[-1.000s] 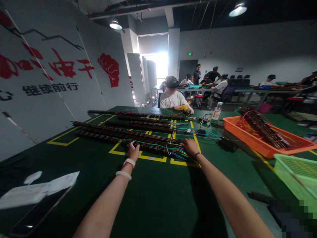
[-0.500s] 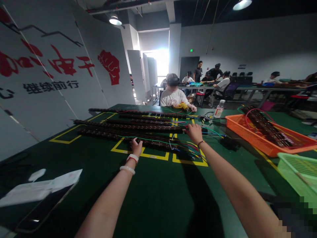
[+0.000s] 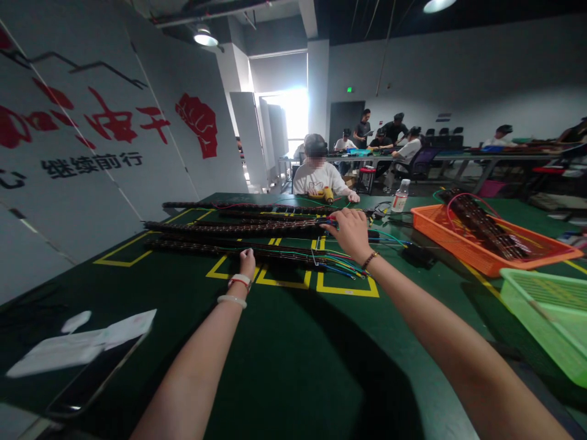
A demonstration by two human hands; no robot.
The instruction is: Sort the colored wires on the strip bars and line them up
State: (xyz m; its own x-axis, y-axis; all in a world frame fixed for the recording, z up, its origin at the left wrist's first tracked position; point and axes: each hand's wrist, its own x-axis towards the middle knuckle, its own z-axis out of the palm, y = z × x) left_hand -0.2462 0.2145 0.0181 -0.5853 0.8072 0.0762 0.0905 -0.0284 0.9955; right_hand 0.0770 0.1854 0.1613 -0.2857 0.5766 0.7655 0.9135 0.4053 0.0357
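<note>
Several long, dark wire harnesses lie side by side across the green table [image 3: 270,342]. My left hand [image 3: 248,263] is closed at the front edge of the nearest wire harness [image 3: 197,247], its fingertips partly hidden. Coloured wire ends with ring terminals [image 3: 352,274] fan out from that harness's right end. Farther back, my right hand [image 3: 352,233] is closed around the right end of another wire harness [image 3: 238,228], which looks slightly lifted off the ones beneath. A little red and blue shows at its fingertips.
An orange basket [image 3: 481,263] holding another harness and a green basket [image 3: 518,305] stand at right. Behind them is a bottle [image 3: 400,197]. A phone [image 3: 96,382] and white packaging [image 3: 55,354] lie at left. Opposite sits a person [image 3: 316,174] near a yellow tool [image 3: 328,195].
My right hand has moved left, bringing the harness end with it. My left hand has turned and its fingers have closed more. The view has shifted slightly.
</note>
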